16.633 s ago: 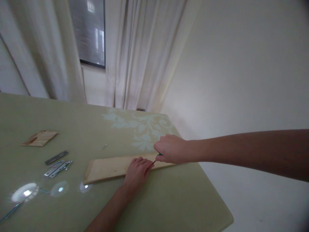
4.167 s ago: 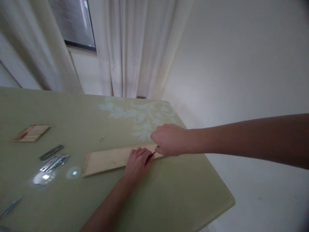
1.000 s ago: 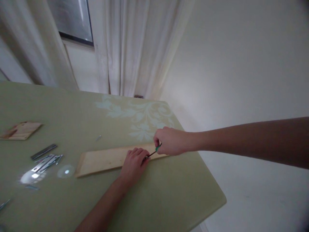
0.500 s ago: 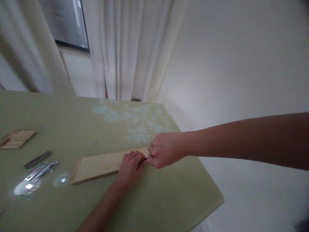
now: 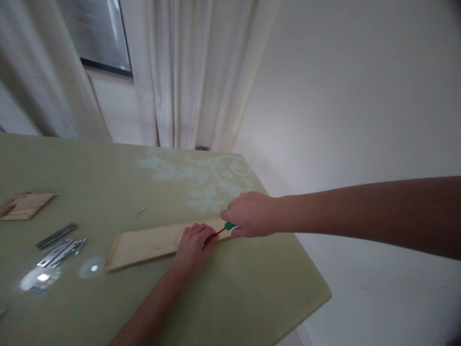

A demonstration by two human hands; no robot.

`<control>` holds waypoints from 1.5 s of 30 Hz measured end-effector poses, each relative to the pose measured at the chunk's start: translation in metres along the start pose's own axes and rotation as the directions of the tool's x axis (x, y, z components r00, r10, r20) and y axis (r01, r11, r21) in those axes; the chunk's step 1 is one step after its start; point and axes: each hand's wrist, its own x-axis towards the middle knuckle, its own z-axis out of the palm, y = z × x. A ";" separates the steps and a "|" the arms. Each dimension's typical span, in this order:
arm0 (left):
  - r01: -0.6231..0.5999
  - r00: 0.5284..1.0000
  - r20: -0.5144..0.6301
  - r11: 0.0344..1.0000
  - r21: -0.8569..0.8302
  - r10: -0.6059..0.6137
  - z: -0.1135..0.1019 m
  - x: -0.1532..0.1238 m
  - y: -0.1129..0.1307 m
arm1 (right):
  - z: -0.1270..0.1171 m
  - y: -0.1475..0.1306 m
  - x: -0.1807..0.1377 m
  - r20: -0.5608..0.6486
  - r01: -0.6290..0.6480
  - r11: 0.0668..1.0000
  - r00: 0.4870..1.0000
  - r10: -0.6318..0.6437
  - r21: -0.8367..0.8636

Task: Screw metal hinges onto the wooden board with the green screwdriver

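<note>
A long pale wooden board (image 5: 147, 242) lies flat on the green table (image 5: 234, 298). My left hand (image 5: 192, 247) rests on the board's right part, fingers curled down around the tip of a tool. My right hand (image 5: 250, 215) is closed around a green-handled screwdriver (image 5: 220, 229), whose dark shaft slants down to the left into the fingers of my left hand. What sits under the tip is hidden by my fingers.
Several flat metal brackets (image 5: 59, 242) lie at the left, with a small wooden piece (image 5: 25, 205) further back. A lone screw (image 5: 140, 211) lies behind the board. The table's right edge and rounded corner (image 5: 320, 295) are close to my right arm. Curtains hang behind.
My right hand has turned on the screwdriver, so the green handle shows again after being covered half a second ago. My left hand and the board stay where they were.
</note>
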 end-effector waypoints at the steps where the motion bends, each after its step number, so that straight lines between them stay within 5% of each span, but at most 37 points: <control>1: -0.006 1.000 -0.004 1.000 0.007 0.006 0.000 0.000 0.000 | -0.002 0.003 -0.003 0.001 0.103 0.993 0.995 -0.103 -0.050; 4: -0.014 1.000 -0.011 1.000 0.022 0.014 0.000 0.000 0.000 | -0.002 0.009 -0.007 -0.106 0.262 0.965 0.959 -0.261 -0.008; 7: -0.013 1.000 -0.021 0.999 0.041 0.014 0.001 -0.001 -0.002 | 0.011 0.001 -0.002 -0.380 0.258 0.925 0.914 -0.140 0.280; 11: 0.018 0.998 -0.055 0.998 0.060 -0.015 0.007 -0.002 -0.007 | 0.045 -0.033 0.015 -0.668 0.334 0.682 0.679 0.306 0.651; 13: 0.024 0.998 -0.051 0.999 0.041 -0.022 0.009 -0.002 -0.008 | 0.061 -0.050 0.025 -0.679 0.400 0.557 0.532 0.505 0.728; 16: 0.012 0.999 -0.052 1.000 0.008 -0.012 0.008 -0.002 -0.007 | 0.079 -0.063 0.035 -0.665 0.549 0.405 0.438 0.605 0.731; 18: 0.002 0.999 -0.050 1.000 0.002 -0.002 0.004 -0.001 -0.004 | 0.086 -0.059 0.038 -0.650 0.624 0.318 0.422 0.632 0.714; 25: 0.035 0.999 -0.006 0.999 -0.031 -0.035 -0.007 0.001 0.005 | 0.106 -0.027 0.053 -0.648 0.823 -0.080 0.499 0.576 0.562; 30: 0.047 0.999 0.000 0.999 -0.022 -0.047 -0.006 0.000 0.001 | 0.114 -0.028 0.052 -0.711 0.837 -0.018 0.476 0.519 0.547; 36: 0.062 0.998 -0.005 0.998 -0.022 -0.062 -0.005 0.000 0.000 | 0.107 -0.036 0.051 -0.648 0.807 0.038 0.444 0.619 0.589; 41: 0.052 0.999 -0.013 0.998 -0.022 -0.052 -0.004 0.000 -0.001 | 0.103 -0.031 0.036 -0.753 0.692 0.380 0.369 0.544 0.614; 43: 0.048 0.999 -0.017 0.999 -0.021 -0.049 -0.003 0.000 -0.002 | 0.098 -0.021 0.022 -0.826 0.600 0.568 0.412 0.384 0.563; 45: 0.046 0.999 -0.017 0.999 -0.015 -0.046 -0.003 0.001 -0.002 | 0.088 -0.009 0.007 -0.826 0.523 0.706 0.541 0.159 0.478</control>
